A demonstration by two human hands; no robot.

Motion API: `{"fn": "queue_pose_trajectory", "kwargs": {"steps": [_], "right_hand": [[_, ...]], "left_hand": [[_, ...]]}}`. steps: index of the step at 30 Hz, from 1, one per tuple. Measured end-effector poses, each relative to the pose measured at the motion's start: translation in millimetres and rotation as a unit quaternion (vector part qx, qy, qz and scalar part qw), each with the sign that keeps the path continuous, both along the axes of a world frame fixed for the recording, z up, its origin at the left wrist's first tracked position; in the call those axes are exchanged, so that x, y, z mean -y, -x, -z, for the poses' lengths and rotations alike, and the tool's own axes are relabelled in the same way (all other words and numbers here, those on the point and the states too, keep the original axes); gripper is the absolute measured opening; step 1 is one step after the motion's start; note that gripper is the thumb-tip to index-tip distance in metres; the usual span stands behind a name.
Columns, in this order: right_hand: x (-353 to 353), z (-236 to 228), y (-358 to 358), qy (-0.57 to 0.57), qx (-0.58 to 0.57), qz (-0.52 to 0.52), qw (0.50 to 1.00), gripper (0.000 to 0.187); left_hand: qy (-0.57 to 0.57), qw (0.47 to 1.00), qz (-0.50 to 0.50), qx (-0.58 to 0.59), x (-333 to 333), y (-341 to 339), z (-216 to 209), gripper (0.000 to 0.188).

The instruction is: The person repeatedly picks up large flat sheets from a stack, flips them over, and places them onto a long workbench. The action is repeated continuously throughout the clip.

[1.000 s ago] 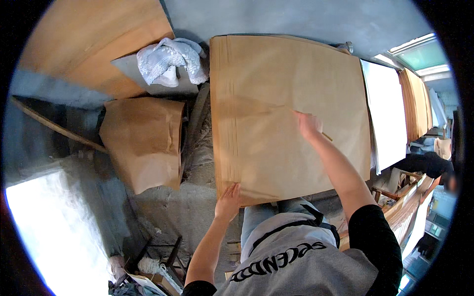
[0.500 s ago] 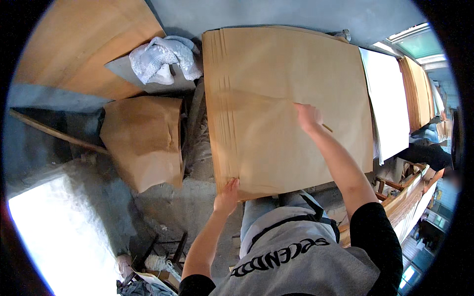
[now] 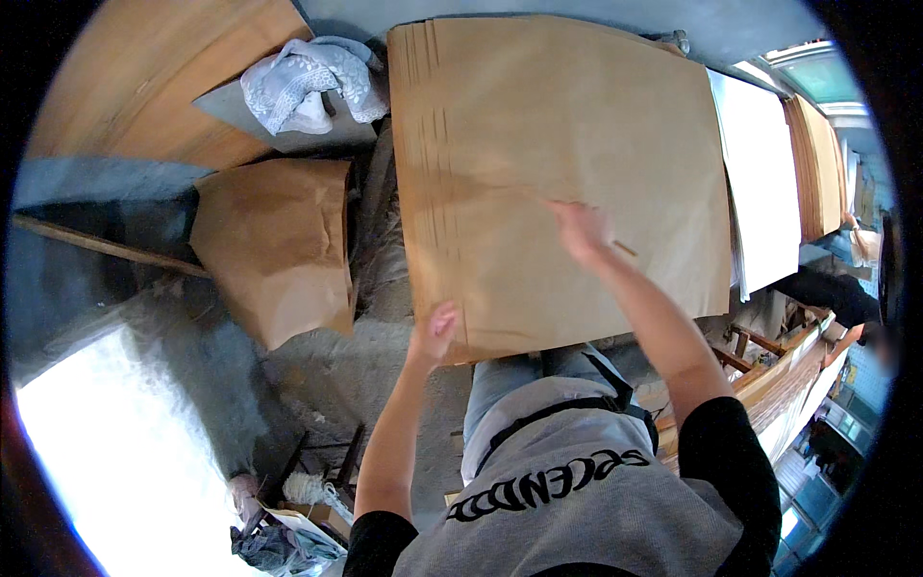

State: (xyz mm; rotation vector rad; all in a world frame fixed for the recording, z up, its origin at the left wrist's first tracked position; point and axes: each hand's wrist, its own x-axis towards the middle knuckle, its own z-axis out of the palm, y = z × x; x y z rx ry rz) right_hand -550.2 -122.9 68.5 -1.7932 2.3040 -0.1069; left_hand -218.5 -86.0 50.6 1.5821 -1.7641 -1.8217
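A broad stack of brown paper sheets [image 3: 586, 115] lies before me, its left edges fanned in narrow steps. Over the middle of the top sheet, my right hand [image 3: 583, 233] is closed round a slim stick-like tool [image 3: 625, 248]. The tool's brownish back end shows behind the fist; its front is smeared by motion, so its kind is unclear. Near the stack's lower left corner is my left hand [image 3: 437, 330], slightly blurred, with fingers loosely bent and nothing visible in them. I cannot tell whether it touches the paper.
White sheets [image 3: 760, 183] and another brown stack [image 3: 815, 173] stand to the right. Left are a folded brown sheet [image 3: 279, 240], patterned white cloth [image 3: 312, 87] and a wooden pole [image 3: 106, 252]. A person's dark sleeve [image 3: 827, 293] shows at far right, beside long wooden boards [image 3: 779, 385].
My left hand has come off the paper's near edge and moved a little farther up. My right hand has shifted slightly left with the tool. The whole view has tilted a little.
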Motion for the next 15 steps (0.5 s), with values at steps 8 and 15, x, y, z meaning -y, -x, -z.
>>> {"fn": "queue_pose_trajectory", "kwargs": {"steps": [8,15], "right_hand": [[0,-20,-8,-0.041,0.132,0.099,0.985,0.035],[34,-44,-50,-0.119,0.046,0.001,0.992,0.036]], "left_hand": [[-0.111,0.904,-0.348,-0.222,51,24,-4,0.027],[-0.111,0.913,-0.339,-0.201,59,35,12,0.025]]}}
